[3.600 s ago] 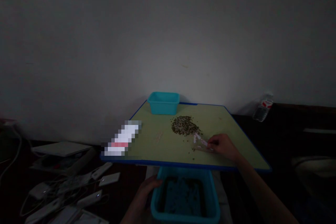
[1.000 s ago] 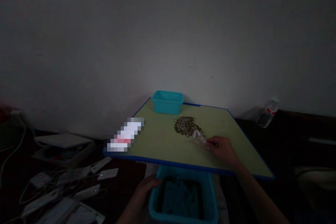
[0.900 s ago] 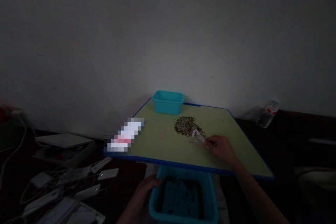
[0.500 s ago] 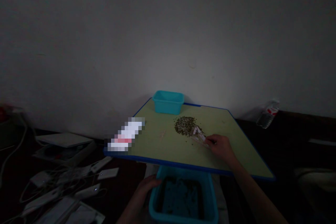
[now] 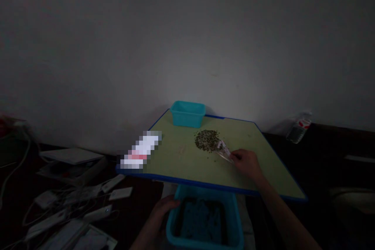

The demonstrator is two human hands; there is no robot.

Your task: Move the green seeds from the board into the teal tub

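Note:
My right hand (image 5: 246,163) is over the right half of the low table, fingers pinched on the near end of a clear, shiny plastic piece (image 5: 224,151). The far end of this piece meets the right edge of a pile of small brown and pale grains (image 5: 206,140), and dark specks show on it. Below the table's front edge, my left hand (image 5: 164,208) grips the left rim of a turquoise plastic bin (image 5: 234,222). Dark bits lie inside that bin; its contents are dim. The left thumb shows at the rim, while the other fingers are hidden.
A second turquoise bin (image 5: 188,119) stands at the back of the blue-edged table (image 5: 166,160). A blurred-out bright object (image 5: 140,151) lies at the table's left. Power strips and cables (image 5: 96,213) clutter the left floor. A plastic bottle (image 5: 299,129) leans by the wall at right.
My right hand and the plastic piece have shifted very slightly right, and the piece has tilted a little, with more dark specks showing on it. My left hand and both bins have stayed put.

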